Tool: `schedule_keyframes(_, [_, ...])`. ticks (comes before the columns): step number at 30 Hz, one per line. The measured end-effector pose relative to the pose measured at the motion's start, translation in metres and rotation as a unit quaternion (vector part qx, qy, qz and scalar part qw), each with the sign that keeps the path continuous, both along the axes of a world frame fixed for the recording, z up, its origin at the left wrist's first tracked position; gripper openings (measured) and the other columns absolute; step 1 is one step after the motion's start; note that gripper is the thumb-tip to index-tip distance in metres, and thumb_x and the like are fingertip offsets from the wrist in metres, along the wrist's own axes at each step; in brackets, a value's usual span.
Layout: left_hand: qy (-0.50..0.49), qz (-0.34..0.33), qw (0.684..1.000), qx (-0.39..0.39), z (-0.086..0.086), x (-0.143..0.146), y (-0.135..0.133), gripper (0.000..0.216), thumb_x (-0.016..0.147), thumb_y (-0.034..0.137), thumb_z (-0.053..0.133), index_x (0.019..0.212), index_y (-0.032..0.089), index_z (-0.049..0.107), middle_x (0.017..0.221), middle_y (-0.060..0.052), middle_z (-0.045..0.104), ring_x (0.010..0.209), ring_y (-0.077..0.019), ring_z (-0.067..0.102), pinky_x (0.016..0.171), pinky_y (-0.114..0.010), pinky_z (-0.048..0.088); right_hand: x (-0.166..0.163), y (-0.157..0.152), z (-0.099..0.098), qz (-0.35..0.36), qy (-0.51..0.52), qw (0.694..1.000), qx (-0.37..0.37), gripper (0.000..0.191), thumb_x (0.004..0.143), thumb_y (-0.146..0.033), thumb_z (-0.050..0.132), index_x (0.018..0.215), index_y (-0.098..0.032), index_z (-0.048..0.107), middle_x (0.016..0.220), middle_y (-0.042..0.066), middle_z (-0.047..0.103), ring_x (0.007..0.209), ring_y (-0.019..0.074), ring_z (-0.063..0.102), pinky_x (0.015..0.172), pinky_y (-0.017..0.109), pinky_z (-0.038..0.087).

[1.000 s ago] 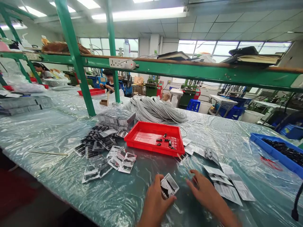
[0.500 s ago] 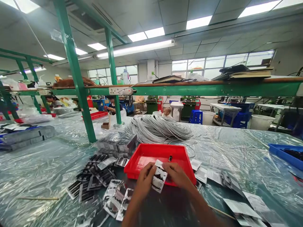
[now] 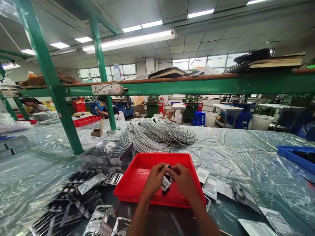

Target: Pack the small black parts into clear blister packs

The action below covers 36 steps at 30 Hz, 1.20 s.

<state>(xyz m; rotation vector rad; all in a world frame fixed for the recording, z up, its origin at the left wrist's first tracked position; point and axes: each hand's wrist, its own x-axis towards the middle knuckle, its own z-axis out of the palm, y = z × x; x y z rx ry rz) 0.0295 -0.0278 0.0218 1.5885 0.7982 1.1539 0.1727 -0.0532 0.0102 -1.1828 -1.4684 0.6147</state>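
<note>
Over the red tray (image 3: 136,177), my left hand (image 3: 154,178) and my right hand (image 3: 182,177) pinch a small silvery-white packet (image 3: 166,181) with black parts in it. Fingers of both hands meet at its upper end, where a dark piece shows between them. The packet is tilted, and the fingers cover much of it. Similar packets (image 3: 99,216) lie to the left of the tray, beside a pile of black strip-like pieces (image 3: 73,196). Flat whitish packets or cards (image 3: 209,188) are spread on the right.
Behind the tray lies a large coil of grey cable (image 3: 159,132). Stacked plastic-wrapped boxes (image 3: 105,154) stand at its left, near a green post (image 3: 52,78). A blue tray (image 3: 296,160) with black parts is at far right. Other people sit further back.
The packet has tilted and its broad face is less visible, with both hands now closer together at its top. The view has shifted, so the left-side piles appear nearer and lower.
</note>
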Motion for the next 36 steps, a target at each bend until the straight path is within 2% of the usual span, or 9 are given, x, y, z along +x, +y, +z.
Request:
schedule_keyframes(3, [0.023, -0.039, 0.999, -0.030, -0.004, -0.008, 0.001, 0.036, 0.082, 0.051, 0.061, 0.075, 0.016, 0.063, 0.065, 0.001, 0.057, 0.060, -0.0136, 0.051, 0.056, -0.023, 0.038, 0.010, 0.005, -0.002, 0.035, 0.009, 0.998, -0.053, 0.039, 0.080, -0.054, 0.067, 0.063, -0.019, 0.062, 0.059, 0.000, 0.063, 0.058, 0.0171, 0.059, 0.054, 0.026, 0.042])
schedule_keyframes(6, [0.034, -0.025, 0.998, -0.050, -0.006, -0.014, 0.004, 0.036, 0.083, 0.052, 0.060, 0.072, 0.017, 0.061, 0.062, 0.002, 0.056, 0.055, -0.0128, 0.050, 0.052, -0.023, 0.037, 0.021, 0.008, -0.002, 0.061, 0.021, 0.994, -0.087, 0.042, 0.086, -0.054, 0.057, 0.066, -0.018, 0.065, 0.058, 0.002, 0.065, 0.054, 0.0178, 0.061, 0.055, 0.028, 0.046])
schedule_keyframes(8, [0.032, 0.011, 0.998, -0.054, -0.007, -0.015, 0.006, 0.036, 0.082, 0.052, 0.060, 0.069, 0.018, 0.058, 0.061, 0.003, 0.055, 0.055, -0.0119, 0.048, 0.051, -0.022, 0.036, 0.026, 0.010, -0.003, 0.025, -0.001, 0.996, -0.089, 0.040, 0.087, -0.051, 0.053, 0.071, -0.018, 0.068, 0.064, 0.005, 0.069, 0.059, 0.0209, 0.065, 0.061, 0.032, 0.050])
schedule_keyframes(12, [0.016, 0.060, 0.996, -0.061, -0.006, -0.014, 0.008, 0.037, 0.084, 0.055, 0.055, 0.073, 0.020, 0.056, 0.062, 0.005, 0.054, 0.056, -0.0118, 0.048, 0.053, -0.022, 0.036, 0.025, 0.011, -0.004, -0.116, -0.063, 0.991, -0.006, 0.035, 0.080, -0.044, 0.062, 0.097, -0.016, 0.071, 0.104, 0.016, 0.072, 0.100, 0.0311, 0.065, 0.089, 0.042, 0.048])
schedule_keyframes(14, [0.007, 0.051, 0.996, -0.068, -0.006, -0.013, 0.007, 0.037, 0.085, 0.056, 0.055, 0.076, 0.020, 0.058, 0.065, 0.004, 0.057, 0.059, -0.0127, 0.051, 0.055, -0.022, 0.039, 0.018, 0.010, -0.003, -0.059, -0.038, 0.997, -0.017, 0.039, 0.081, -0.046, 0.061, 0.105, -0.016, 0.068, 0.105, 0.014, 0.071, 0.099, 0.0292, 0.065, 0.087, 0.039, 0.050])
schedule_keyframes(18, [-0.006, 0.000, 0.996, -0.083, -0.005, -0.013, 0.004, 0.037, 0.081, 0.055, 0.062, 0.088, 0.018, 0.065, 0.080, -0.001, 0.067, 0.071, -0.0159, 0.059, 0.066, -0.025, 0.046, 0.008, 0.007, 0.001, 0.088, 0.070, 0.990, -0.086, 0.035, 0.084, -0.051, 0.059, 0.090, -0.018, 0.066, 0.073, 0.003, 0.068, 0.063, 0.0190, 0.064, 0.058, 0.029, 0.050])
schedule_keyframes(24, [-0.024, -0.051, 0.995, -0.084, 0.001, -0.020, 0.002, 0.039, 0.082, 0.054, 0.064, 0.082, 0.016, 0.068, 0.076, -0.002, 0.068, 0.071, -0.0168, 0.062, 0.070, -0.028, 0.048, 0.008, 0.005, 0.007, 0.077, 0.144, 0.984, -0.066, 0.034, 0.080, -0.052, 0.066, 0.082, -0.019, 0.065, 0.065, -0.001, 0.060, 0.055, 0.0150, 0.055, 0.052, 0.026, 0.043])
schedule_keyframes(31, [-0.062, -0.056, 0.994, -0.076, 0.002, -0.019, 0.000, 0.043, 0.078, 0.059, 0.067, 0.071, 0.017, 0.059, 0.065, 0.001, 0.061, 0.061, -0.0136, 0.056, 0.063, -0.026, 0.046, -0.004, 0.002, 0.001, 0.157, 0.279, 0.934, -0.161, 0.044, 0.072, -0.057, 0.072, 0.090, -0.018, 0.063, 0.068, 0.000, 0.062, 0.060, 0.0162, 0.058, 0.056, 0.027, 0.048])
schedule_keyframes(36, [-0.080, -0.019, 0.995, -0.065, -0.002, -0.013, 0.001, 0.044, 0.081, 0.060, 0.061, 0.069, 0.019, 0.053, 0.060, 0.005, 0.051, 0.055, -0.0095, 0.046, 0.054, -0.021, 0.038, -0.011, 0.004, -0.002, 0.093, 0.253, 0.957, -0.108, 0.041, 0.075, -0.052, 0.071, 0.097, -0.019, 0.062, 0.085, 0.004, 0.068, 0.077, 0.0198, 0.063, 0.069, 0.031, 0.051])
